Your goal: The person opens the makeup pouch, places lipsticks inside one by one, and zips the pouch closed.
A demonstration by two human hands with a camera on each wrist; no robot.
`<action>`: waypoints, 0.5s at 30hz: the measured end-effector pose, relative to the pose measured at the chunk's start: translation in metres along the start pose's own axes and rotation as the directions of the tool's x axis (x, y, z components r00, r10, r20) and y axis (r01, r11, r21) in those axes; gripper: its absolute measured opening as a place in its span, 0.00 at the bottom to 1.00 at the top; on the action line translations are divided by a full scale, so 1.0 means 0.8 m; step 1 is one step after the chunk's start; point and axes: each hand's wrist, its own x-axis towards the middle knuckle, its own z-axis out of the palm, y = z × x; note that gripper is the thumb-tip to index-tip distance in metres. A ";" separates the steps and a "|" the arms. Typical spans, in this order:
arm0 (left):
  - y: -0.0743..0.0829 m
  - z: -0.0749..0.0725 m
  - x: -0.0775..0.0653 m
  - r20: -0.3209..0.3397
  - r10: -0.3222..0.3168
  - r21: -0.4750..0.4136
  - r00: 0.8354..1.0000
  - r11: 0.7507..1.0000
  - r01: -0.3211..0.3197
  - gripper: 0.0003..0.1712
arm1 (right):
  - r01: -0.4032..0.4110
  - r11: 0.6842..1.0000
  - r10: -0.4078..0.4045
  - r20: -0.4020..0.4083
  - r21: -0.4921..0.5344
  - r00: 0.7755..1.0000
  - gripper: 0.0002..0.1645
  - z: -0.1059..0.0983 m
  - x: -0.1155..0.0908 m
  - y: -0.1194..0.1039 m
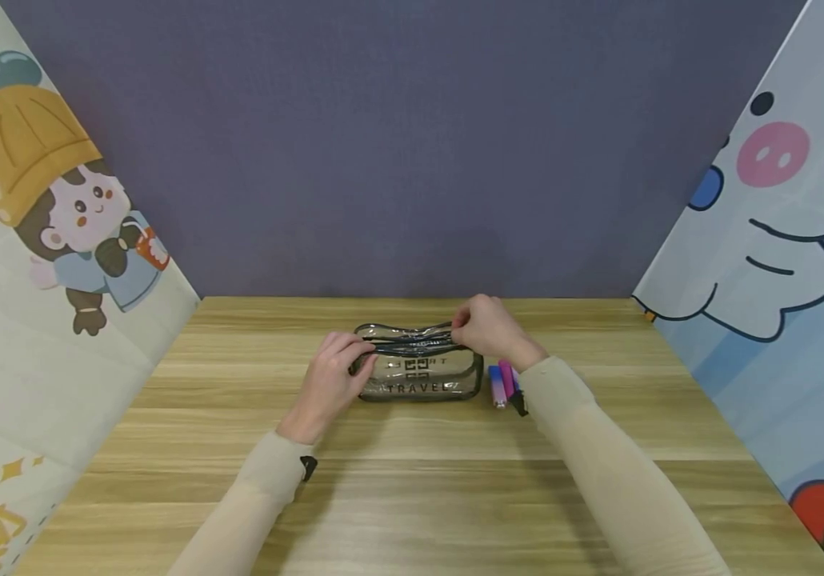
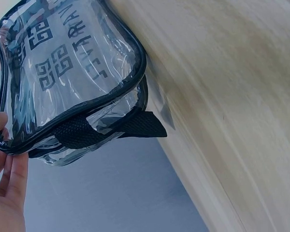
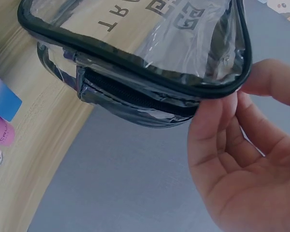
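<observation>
Pouch (image 1: 419, 380) of clear plastic, black-piped and lettered TRAVEL, at the middle of the pale brown wood-grain tabletop (image 1: 412, 496), closer to the far edge. Pinched between thumb and fingers at both ends of the upper rim: at the left corner by the left hand (image 1: 329, 380), at the right corner by the right hand (image 1: 490, 326). Black zip (image 3: 135, 92) partway down the right end; black woven strap (image 2: 79, 130) across the left end. Just beside the right end, a slim blue-and-pink block (image 1: 498, 386) (blue at the far end, pink at the near) and a magenta tube (image 1: 506, 374), both near the cream right sleeve (image 1: 606, 448). Generous room to the left, out to the cartoon-printed left panel (image 1: 23, 344), and more in front. Tighter behind, with only a narrow strip of wood before the dark blue-grey wall (image 1: 412, 144).
</observation>
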 end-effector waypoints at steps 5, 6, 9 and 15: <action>-0.001 0.000 0.000 0.009 0.001 -0.003 1.000 1.000 -0.001 0.09 | -0.006 1.000 0.006 -0.018 -0.003 1.000 0.05 -0.001 -0.003 0.000; -0.001 0.000 0.000 0.009 0.002 -0.002 1.000 1.000 -0.002 0.09 | -0.004 1.000 0.004 -0.019 -0.001 1.000 0.06 -0.002 -0.003 -0.001; -0.001 -0.001 0.001 0.013 0.004 0.000 1.000 1.000 -0.004 0.10 | 0.002 1.000 -0.002 -0.023 -0.003 1.000 0.06 -0.002 -0.004 0.000; -0.001 -0.002 0.001 0.027 0.001 0.004 1.000 1.000 -0.001 0.10 | 0.004 1.000 -0.004 -0.020 -0.007 1.000 0.05 -0.003 -0.004 0.005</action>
